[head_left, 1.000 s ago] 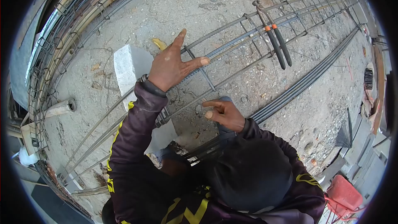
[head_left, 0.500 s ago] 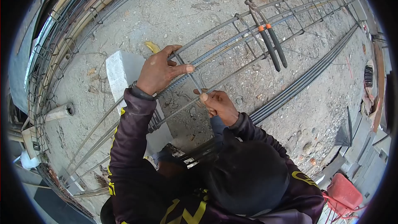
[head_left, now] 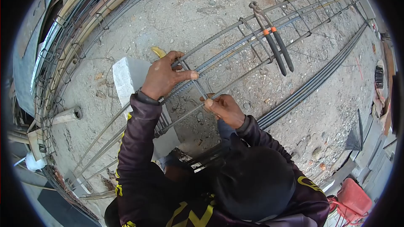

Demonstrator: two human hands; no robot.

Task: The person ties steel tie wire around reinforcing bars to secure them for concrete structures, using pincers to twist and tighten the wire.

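A long rebar cage point(head_left: 235, 51) stretches from lower left to upper right. Across its bars sits a steel stirrup point(head_left: 197, 85), tilted. My left hand point(head_left: 165, 75) grips its upper end, thumb pressed on the stirrup and fingers curled at the top bar. At the lower bar, my right hand point(head_left: 226, 110) pinches the stirrup's lower corner between thumb and fingers; some fingertips are hidden. End-cutting pliers point(head_left: 273, 40) with black and orange handles lie across the cage to the right. Beneath the left hand, a pale block point(head_left: 125, 79) stands under the bars.
A bundle of loose rebar point(head_left: 311, 82) runs along the right side. More finished cages point(head_left: 99, 19) and long poles are stacked at upper left. A pipe piece point(head_left: 66, 116) and a yellow scrap point(head_left: 158, 52) lie on the rough ground. A red wheelbarrow point(head_left: 354, 197) is at lower right.
The whole view has shifted slightly to the right and down. Both hands keep their hold on the stirrup, with only a small shift in the right hand's fingers.
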